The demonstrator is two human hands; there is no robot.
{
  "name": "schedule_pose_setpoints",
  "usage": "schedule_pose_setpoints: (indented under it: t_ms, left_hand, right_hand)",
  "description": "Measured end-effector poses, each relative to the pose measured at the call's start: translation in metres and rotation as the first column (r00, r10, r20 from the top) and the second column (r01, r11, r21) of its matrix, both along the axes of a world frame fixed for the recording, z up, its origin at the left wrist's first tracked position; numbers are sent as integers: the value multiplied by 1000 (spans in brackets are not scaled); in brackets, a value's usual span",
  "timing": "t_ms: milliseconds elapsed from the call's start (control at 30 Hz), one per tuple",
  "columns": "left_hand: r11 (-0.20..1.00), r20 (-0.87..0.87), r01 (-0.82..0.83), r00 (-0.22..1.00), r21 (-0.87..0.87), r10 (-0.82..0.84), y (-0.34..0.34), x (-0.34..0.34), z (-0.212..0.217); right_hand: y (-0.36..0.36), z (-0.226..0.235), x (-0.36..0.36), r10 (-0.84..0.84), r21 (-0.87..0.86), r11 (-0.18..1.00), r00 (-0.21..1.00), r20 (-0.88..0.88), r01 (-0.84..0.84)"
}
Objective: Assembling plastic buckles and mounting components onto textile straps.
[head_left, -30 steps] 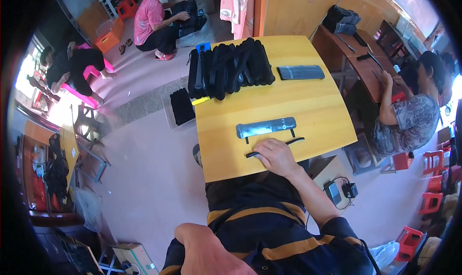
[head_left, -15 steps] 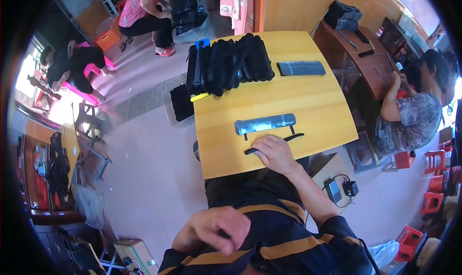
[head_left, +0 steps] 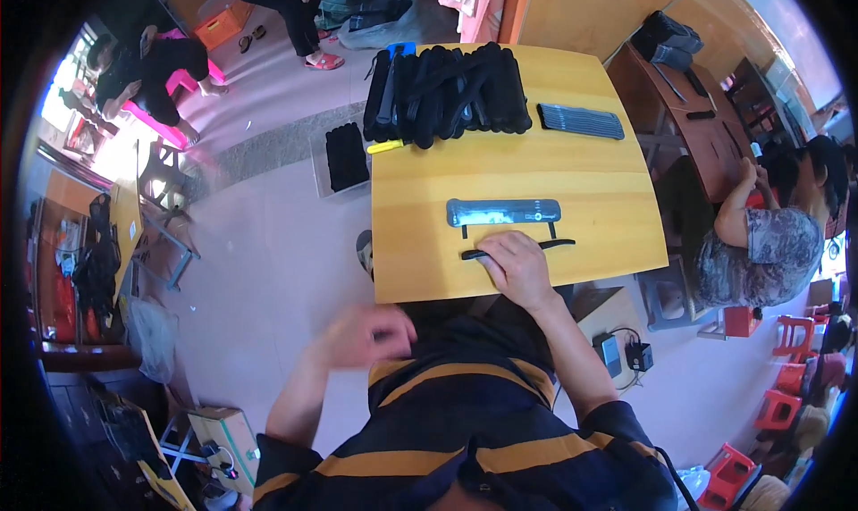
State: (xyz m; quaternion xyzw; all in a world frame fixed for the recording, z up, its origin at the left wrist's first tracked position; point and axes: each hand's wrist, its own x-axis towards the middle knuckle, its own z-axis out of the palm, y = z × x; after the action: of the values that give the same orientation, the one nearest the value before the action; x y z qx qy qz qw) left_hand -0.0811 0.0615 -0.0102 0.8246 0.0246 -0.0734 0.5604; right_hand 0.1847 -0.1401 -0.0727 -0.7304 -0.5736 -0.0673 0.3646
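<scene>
Yellow wooden table [head_left: 590, 189], seen from above. Left hand [head_left: 371, 334] is raised off the table near the chest, blurred; fingers look curled, whether it holds anything I cannot tell. Right hand [head_left: 517, 265] lies flat on a thin black strip [head_left: 554, 243] at the near edge, fingers pressing it down. Just beyond the strip lies one grey flat pouch [head_left: 503, 212]. Far edge: a heap of black strips [head_left: 447, 96], and to its right a dark flat pack [head_left: 581, 121]. Judged progress: early, one piece in hand, the heap mostly untouched.
</scene>
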Motion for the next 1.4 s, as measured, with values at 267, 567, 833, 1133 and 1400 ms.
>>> schedule_pose_setpoints:
  t_ms: [267,567,833,1133,1400]
  left_hand:
    - [575,562,-569,798,587,217,68,119,-24]
    - [445,545,-567,817,693,190,109,183,-59]
    - [371,493,-526,850,765,188,112,198,-54]
    - [368,366,-378,925,850,105,115,188,-54]
    - [695,225,-354,935,626,274,28,102,-16]
  right_hand:
    - [0,-4,1,3,9,1000,1000,19,-3]
    - [0,-3,0,-2,13,1000,1000,-6,2]
    - [-1,-2,0,-16,-9,1000,1000,-25,15]
    - [3,-1,0,-23,-2,1000,999,-43,23]
    - [-1,-4,0,-33,-19,999,996,-80,31]
